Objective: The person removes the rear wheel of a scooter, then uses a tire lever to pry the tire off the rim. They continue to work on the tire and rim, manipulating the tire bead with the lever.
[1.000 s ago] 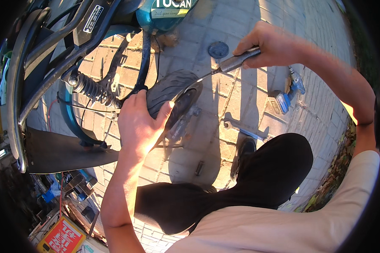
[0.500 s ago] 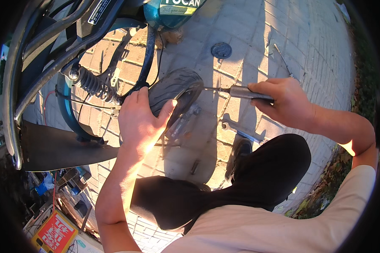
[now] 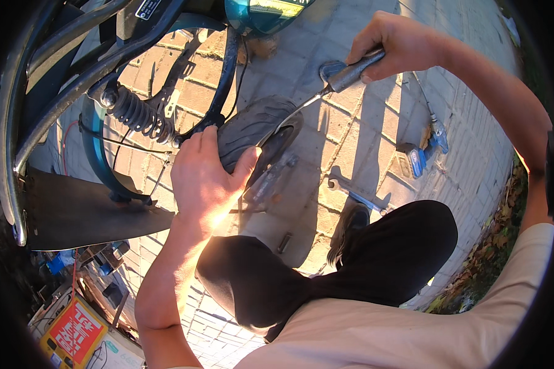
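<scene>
A black rubber tyre (image 3: pixel 240 132) stands by the frame of a teal two-wheeler. My left hand (image 3: pixel 203 175) grips it from the near side, fingers over the tread and thumb along the edge. My right hand (image 3: pixel 400 46) is wrapped round the grey handle of a tyre lever (image 3: pixel 354 71). The lever's metal shaft slopes down to the left, its end at the tyre's rim edge, where the exact contact is hard to see. A coil-spring shock absorber (image 3: pixel 135 118) sits left of my left hand.
On the paving lie a wrench (image 3: pixel 357 194), a blue power tool (image 3: pixel 415 161) and a dark round disc (image 3: pixel 329 67). A black mudguard flap (image 3: pixel 95 209) hangs at left. A yellow-and-red box (image 3: pixel 77 332) is at lower left. Leaves (image 3: pixel 486 258) edge the right.
My right hand has risen and moved away, tilting the lever from level to steep. The blue power tool now shows. My left hand stays on the tyre.
</scene>
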